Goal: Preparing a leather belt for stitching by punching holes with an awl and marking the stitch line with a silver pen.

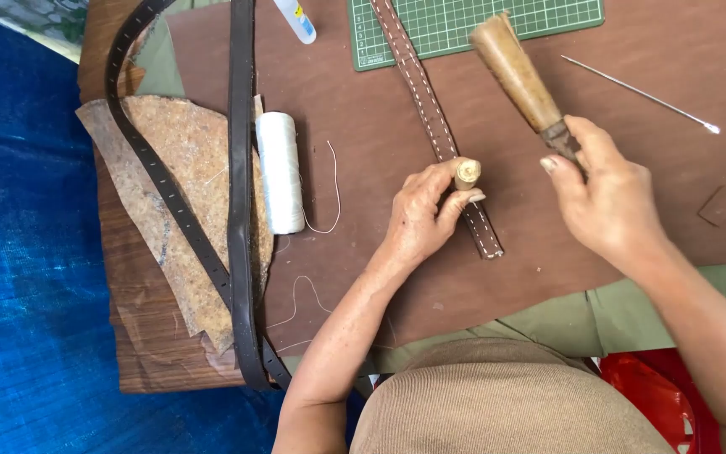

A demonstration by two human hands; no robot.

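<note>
My left hand (pixel 424 214) closed around small wooden-handled tool (pixel 466 174), held upright, its tip on stitched brown leather strap (pixel 439 134); strap lay on brown leather sheet (pixel 363 134), upper end across green cutting mat (pixel 464 25); my right hand (pixel 607 197) gripped wooden mallet (pixel 518 76) by its neck, head raised above strap; white thread spool (pixel 280 172) left of my hand; black belt (pixel 241 193) over cork scrap (pixel 178 176); metal needle (pixel 640 94) apart at right.

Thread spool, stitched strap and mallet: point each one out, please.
Thread spool (pixel 280 172), head view, middle of the white winding.
Stitched strap (pixel 424 97), head view, its brown face above the left hand.
Mallet (pixel 514 71), head view, its wooden head.
</note>
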